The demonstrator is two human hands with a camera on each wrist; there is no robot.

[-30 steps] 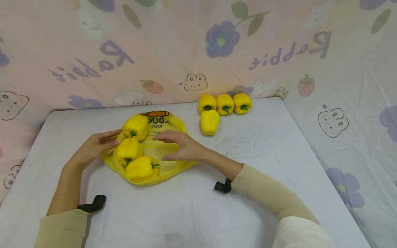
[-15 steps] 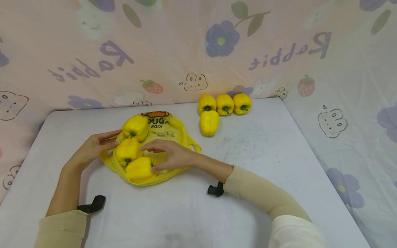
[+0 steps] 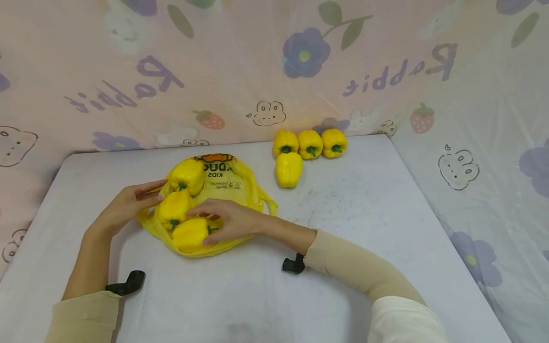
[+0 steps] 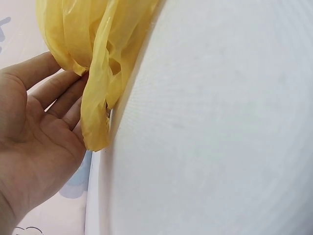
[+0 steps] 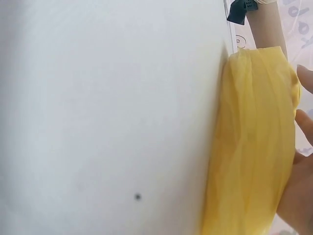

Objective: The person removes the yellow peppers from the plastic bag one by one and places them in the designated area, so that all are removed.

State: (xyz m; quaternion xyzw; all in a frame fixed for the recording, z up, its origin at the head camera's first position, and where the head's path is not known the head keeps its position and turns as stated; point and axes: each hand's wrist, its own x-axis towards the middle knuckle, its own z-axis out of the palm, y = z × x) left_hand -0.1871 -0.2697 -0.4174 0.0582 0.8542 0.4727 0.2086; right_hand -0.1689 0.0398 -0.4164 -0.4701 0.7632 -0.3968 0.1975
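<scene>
Bag (image 3: 227, 194) holding three peppers (image 3: 175, 208) — right fingers (image 3: 208, 207) over one.

The head camera looked forward and down across the bench (image 3: 364, 200). Both wrist cameras, low and close, faced the yellow plastic bag (image 5: 254, 142), which the head view shared.

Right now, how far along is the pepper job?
Probably unpacking: four peppers on the table look done. In hand: the right hand spreads over the nearest pepper in the bag, while the left hand touches its edge. Remaining: that pepper and two others inside.
</scene>
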